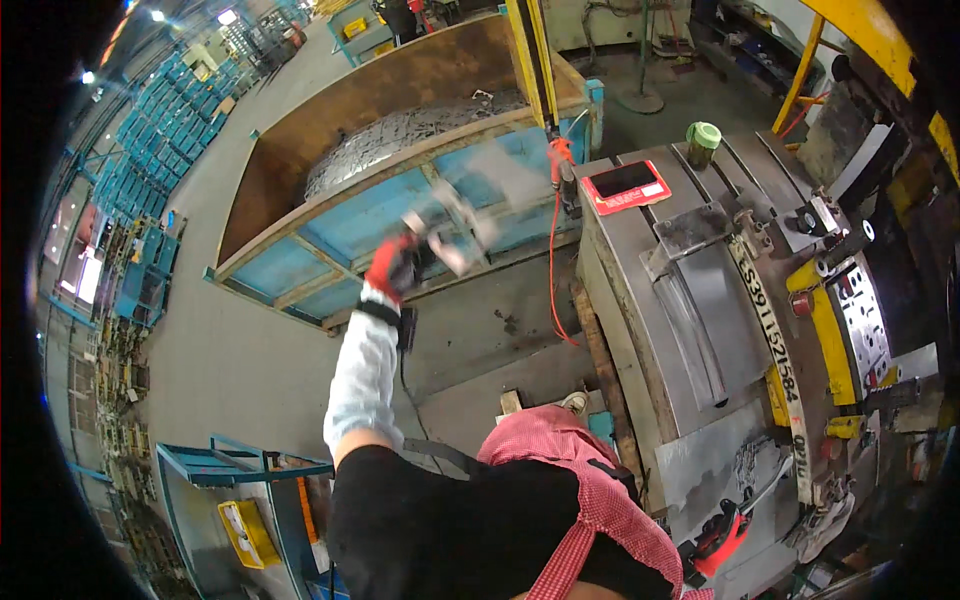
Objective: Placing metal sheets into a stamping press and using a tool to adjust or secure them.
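My left hand (398,266), in a red and black glove, reaches out to the left in front of a large blue bin. Its fingers are smeared by motion. Pale metal scrap pieces (462,232) blur just beyond them; whether the hand touches these I cannot tell. Another blurred pale piece (512,178) hangs against the bin's side. At the lower right, my right hand (718,542), gloved in red and black, is closed around a thin grey rod-like tool (768,484). That tool points toward the die over a flat metal sheet (715,455) on the press bed.
The blue bin (385,215) holds dark metal scrap (400,135). On the press bed (635,250) are a red booklet with a dark phone-like slab (625,185) and a green-lidded jar (703,145). A red cable (555,270) hangs beside it. A blue cart (215,465) stands lower left.
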Demonstrator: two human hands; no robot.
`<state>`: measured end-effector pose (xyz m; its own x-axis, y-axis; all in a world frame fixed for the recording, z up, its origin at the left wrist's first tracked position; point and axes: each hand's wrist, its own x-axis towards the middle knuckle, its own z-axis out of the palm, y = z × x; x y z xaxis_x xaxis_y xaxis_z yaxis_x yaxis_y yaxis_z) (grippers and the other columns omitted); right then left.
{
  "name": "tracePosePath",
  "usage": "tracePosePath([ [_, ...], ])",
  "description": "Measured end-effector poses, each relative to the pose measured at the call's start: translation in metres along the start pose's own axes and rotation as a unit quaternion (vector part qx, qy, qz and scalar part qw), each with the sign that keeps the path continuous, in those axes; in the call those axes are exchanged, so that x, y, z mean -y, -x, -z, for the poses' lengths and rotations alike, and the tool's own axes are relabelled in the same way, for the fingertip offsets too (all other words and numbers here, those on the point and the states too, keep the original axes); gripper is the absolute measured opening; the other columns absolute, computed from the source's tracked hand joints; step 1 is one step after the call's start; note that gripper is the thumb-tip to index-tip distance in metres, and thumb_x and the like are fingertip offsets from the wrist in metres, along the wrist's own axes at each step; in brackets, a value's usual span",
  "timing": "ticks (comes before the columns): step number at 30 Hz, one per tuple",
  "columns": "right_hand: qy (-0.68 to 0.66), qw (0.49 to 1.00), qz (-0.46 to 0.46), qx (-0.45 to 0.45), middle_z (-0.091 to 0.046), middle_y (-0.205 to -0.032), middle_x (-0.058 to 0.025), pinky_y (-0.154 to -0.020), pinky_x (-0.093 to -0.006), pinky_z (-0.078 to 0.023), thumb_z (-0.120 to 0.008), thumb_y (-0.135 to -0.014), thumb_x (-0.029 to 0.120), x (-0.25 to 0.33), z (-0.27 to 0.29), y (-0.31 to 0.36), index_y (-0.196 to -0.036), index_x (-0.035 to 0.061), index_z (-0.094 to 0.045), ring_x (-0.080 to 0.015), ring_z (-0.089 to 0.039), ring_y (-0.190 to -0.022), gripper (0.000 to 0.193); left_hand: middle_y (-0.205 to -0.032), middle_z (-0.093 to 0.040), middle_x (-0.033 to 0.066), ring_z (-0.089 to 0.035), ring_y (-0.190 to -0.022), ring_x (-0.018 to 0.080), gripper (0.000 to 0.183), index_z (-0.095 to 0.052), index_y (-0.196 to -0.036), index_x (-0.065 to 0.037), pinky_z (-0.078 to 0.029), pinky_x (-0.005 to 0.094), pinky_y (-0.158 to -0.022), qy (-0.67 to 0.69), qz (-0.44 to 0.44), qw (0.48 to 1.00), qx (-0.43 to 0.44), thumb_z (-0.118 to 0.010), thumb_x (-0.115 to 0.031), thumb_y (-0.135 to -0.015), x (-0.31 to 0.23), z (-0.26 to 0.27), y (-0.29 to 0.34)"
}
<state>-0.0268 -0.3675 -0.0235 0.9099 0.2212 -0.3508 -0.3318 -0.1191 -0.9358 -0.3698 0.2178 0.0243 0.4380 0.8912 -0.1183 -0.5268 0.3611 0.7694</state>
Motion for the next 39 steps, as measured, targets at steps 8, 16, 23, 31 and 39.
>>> tracePosePath([
  [8, -0.082, 0.997, -0.003, 0.004, -0.051, -0.065, 0.0029, -0.044, -0.0203, -0.032, -0.057, -0.081, 0.012, 0.014, -0.033, -0.017, -0.116, 0.0028, -0.046, -0.0049, -0.041, -0.050, 0.038, -0.122, -0.047, 0.0150, -0.049, -0.108, 0.0294, 0.049, -0.040, -0.122, -0.002, -0.041, 0.0434, -0.091, -0.089, -0.040, 0.995, 0.006, -0.048, -0.036, -0.088, 0.087, -0.063, -0.169],
  [16, 0.038, 0.992, 0.031, 0.113, -0.057, -0.096, -0.0034, -0.064, -0.0223, -0.043, -0.057, -0.077, 0.005, 0.044, -0.061, -0.031, -0.132, 0.0057, -0.033, -0.0089, -0.049, -0.072, 0.061, -0.110, -0.058, 0.0118, -0.056, -0.101, 0.0214, 0.036, -0.051, -0.115, 0.001, -0.043, 0.0307, -0.087, -0.375, 0.237, 0.759, 0.476, -0.047, -0.022, -0.088, 0.291, -0.130, -0.019],
  [23, 0.155, 0.974, 0.117, 0.118, -0.052, -0.077, 0.0033, -0.063, -0.0210, -0.040, -0.058, -0.082, 0.021, 0.020, -0.063, -0.141, -0.107, 0.0029, -0.055, -0.0054, -0.046, -0.069, 0.031, -0.114, -0.055, 0.0111, -0.055, -0.102, 0.0186, 0.040, -0.045, -0.123, 0.000, -0.044, 0.0291, -0.087, -0.226, 0.450, 0.735, 0.455, -0.046, -0.024, -0.091, 0.344, -0.196, 0.052],
  [31, -0.035, 0.984, 0.032, 0.170, -0.046, -0.068, 0.0052, -0.051, -0.0208, -0.036, -0.063, -0.077, 0.011, 0.080, -0.086, -0.068, -0.125, 0.0060, -0.044, -0.0040, -0.042, -0.057, 0.052, -0.103, -0.060, 0.0135, -0.060, -0.091, 0.0253, 0.035, -0.051, -0.114, -0.004, -0.048, 0.0329, -0.079, 0.077, 0.471, 0.824, 0.304, -0.047, -0.029, -0.089, 0.325, -0.275, 0.038],
  [39, 0.053, 0.976, 0.037, 0.210, -0.057, -0.095, -0.0041, -0.078, -0.0247, -0.042, -0.061, -0.077, 0.014, 0.076, -0.060, -0.016, -0.130, 0.0042, -0.038, -0.0096, -0.051, -0.086, 0.059, -0.088, -0.056, 0.0104, -0.056, -0.082, 0.0233, 0.044, -0.045, -0.121, -0.004, -0.047, 0.0352, -0.066, -0.364, -0.092, 0.808, 0.453, -0.053, -0.017, -0.080, 0.361, -0.195, 0.021],
])
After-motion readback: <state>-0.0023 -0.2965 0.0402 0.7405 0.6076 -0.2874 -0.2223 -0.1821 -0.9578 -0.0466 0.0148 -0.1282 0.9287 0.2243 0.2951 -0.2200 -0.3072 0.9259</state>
